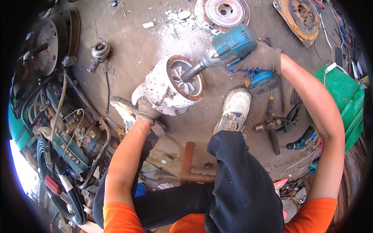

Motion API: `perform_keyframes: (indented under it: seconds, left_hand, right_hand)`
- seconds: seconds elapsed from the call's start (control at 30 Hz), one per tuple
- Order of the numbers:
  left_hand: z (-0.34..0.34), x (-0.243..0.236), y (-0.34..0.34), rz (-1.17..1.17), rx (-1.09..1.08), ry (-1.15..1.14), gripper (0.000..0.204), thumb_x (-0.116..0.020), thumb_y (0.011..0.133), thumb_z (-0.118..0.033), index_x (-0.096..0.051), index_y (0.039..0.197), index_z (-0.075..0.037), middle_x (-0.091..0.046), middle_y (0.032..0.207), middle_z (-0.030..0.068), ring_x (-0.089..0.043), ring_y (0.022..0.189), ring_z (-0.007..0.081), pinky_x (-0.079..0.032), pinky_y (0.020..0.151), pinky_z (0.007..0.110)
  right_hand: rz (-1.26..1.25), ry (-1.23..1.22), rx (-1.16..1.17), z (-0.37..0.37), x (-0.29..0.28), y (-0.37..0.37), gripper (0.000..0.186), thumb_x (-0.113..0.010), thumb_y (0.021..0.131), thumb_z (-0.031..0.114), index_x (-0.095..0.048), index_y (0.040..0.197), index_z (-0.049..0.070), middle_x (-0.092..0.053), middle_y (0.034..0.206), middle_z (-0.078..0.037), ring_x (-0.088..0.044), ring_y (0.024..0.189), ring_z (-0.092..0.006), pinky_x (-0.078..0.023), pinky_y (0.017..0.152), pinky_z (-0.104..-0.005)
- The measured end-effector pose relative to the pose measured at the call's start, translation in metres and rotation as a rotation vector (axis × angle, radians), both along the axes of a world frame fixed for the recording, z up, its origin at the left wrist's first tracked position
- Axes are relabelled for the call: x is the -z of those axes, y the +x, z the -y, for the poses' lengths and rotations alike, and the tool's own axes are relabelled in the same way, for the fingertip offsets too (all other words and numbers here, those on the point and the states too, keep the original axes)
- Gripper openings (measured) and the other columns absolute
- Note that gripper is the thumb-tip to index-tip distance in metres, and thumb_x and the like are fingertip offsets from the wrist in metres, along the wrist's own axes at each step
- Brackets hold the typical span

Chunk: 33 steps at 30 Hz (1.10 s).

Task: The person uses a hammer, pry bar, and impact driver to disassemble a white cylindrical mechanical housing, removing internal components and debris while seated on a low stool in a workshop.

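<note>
A teal cordless impact wrench (pixel 233 43) is gripped by its handle in my gloved right hand (pixel 259 59). Its long socket (pixel 193 72) points down and left into the centre of a finned metal wheel (pixel 182 79). That wheel sits inside the round opening of a white-crusted, rusty turbocharger-like housing (pixel 161 87) on the floor. My left hand (pixel 147 110), in a grey glove, is closed on the housing's lower left outlet. The socket's tip is partly hidden among the fins.
A round white-rimmed plate (pixel 222 13) and a rusty disc (pixel 299 17) lie at the back. White powder and flakes (pixel 182 33) cover the floor behind the housing. A hammer (pixel 272 130) and pliers (pixel 291 115) lie right, near a green container (pixel 342 101). Machine parts (pixel 74 139) crowd the left.
</note>
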<state>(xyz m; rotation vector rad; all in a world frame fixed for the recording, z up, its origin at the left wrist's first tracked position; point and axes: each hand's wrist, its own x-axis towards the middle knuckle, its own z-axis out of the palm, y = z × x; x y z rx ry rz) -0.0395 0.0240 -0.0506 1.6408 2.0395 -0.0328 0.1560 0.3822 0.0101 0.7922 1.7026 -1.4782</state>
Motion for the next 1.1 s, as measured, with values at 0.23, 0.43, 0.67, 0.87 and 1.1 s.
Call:
perform_keyframes:
  seconds: [0.23,0.43,0.67,0.87,1.1]
  left_hand:
    - [0.021,0.025,-0.012,0.139,-0.039,-0.065,0.062,-0.052,0.091,-0.041,-0.041,0.143,-0.009,-0.040,0.148,0.0116,-0.032,0.139,0.0302,-0.022,0.116,0.042]
    - [0.018,0.033,-0.011,0.169,-0.058,0.008,0.054,-0.057,0.088,-0.034,-0.051,0.135,-0.009,-0.055,0.134,0.0140,-0.049,0.125,0.0310,-0.035,0.108,0.041]
    - [0.017,0.042,-0.013,0.089,0.083,0.032,0.053,-0.048,0.094,-0.034,-0.044,0.140,-0.008,-0.048,0.141,0.0131,-0.043,0.131,0.0291,-0.030,0.112,0.042]
    - [0.043,0.069,-0.021,0.135,0.025,-0.020,0.059,-0.057,0.087,-0.039,-0.047,0.138,-0.011,-0.048,0.140,0.0137,-0.043,0.131,0.0310,-0.031,0.112,0.041]
    - [0.028,0.056,-0.014,0.272,-0.139,-0.024,0.066,-0.062,0.081,-0.045,-0.050,0.137,-0.012,-0.048,0.140,0.0157,-0.041,0.132,0.0342,-0.028,0.113,0.045]
  right_hand:
    - [0.064,-0.340,0.336,0.004,-0.001,0.004,0.029,-0.072,0.081,0.013,-0.067,0.108,0.002,-0.068,0.077,-0.008,-0.061,0.057,-0.0114,-0.051,0.047,-0.0267]
    - [0.033,-0.237,0.365,0.008,-0.002,0.001,0.029,-0.074,0.079,0.012,-0.067,0.106,0.002,-0.067,0.077,-0.007,-0.060,0.056,-0.0107,-0.050,0.047,-0.0269]
    - [0.025,-0.139,0.316,0.010,0.002,0.006,0.030,-0.074,0.077,0.012,-0.068,0.105,0.004,-0.066,0.078,-0.005,-0.058,0.058,-0.0092,-0.050,0.049,-0.0262]
    - [-0.053,-0.096,0.209,0.009,0.010,0.004,0.030,-0.073,0.076,0.011,-0.068,0.105,0.005,-0.066,0.078,-0.004,-0.058,0.059,-0.0086,-0.050,0.050,-0.0259]
    - [-0.043,-0.074,0.207,0.010,0.011,0.003,0.029,-0.073,0.076,0.009,-0.067,0.103,0.005,-0.065,0.074,-0.004,-0.058,0.056,-0.0088,-0.049,0.047,-0.0256]
